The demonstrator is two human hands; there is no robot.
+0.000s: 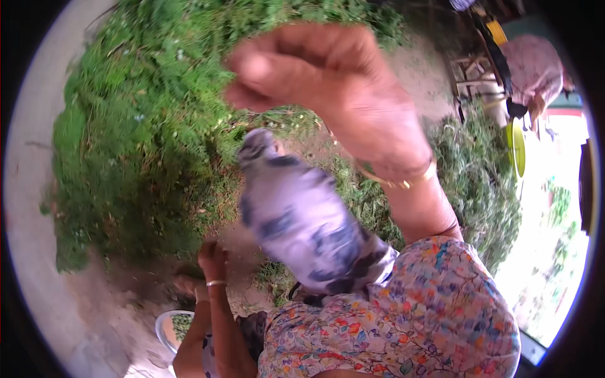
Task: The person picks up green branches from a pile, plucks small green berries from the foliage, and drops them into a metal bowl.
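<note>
Across the left and far ground lies a broad heap of greens point(145, 138), feathery and tangled, spread on bare earth point(113, 305) perhaps so that it stays within reach from a low seat. More cut stems point(476, 170) are piled to the right, which leaves a strip of ground between for the bent leg, covered in grey-and-white cloth point(296, 220). Above that leg hangs the right hand point(337, 79), raised high and close, its fingers curled loosely inward and the thumb near them; nothing can be seen in it, but the inner side is turned away, so I cannot tell whether it grips something small. Such a height keeps it clear of both heap and knee. Low on the left, the left hand point(213, 257) is at the near edge of the greens, small and dim, its fingers seemingly bent; whether it is wide, narrow or holding a stem I cannot tell. A bangle point(403, 184) circles the right wrist and a paler band point(216, 283) the left. Near, left of that forearm, a basin point(158, 324) holds small green bits point(182, 326), probably set there to be close to that side. Far right, another person point(532, 66) in pale pink bends near a yellow-green tub point(515, 150), well apart from the near hands.
</note>
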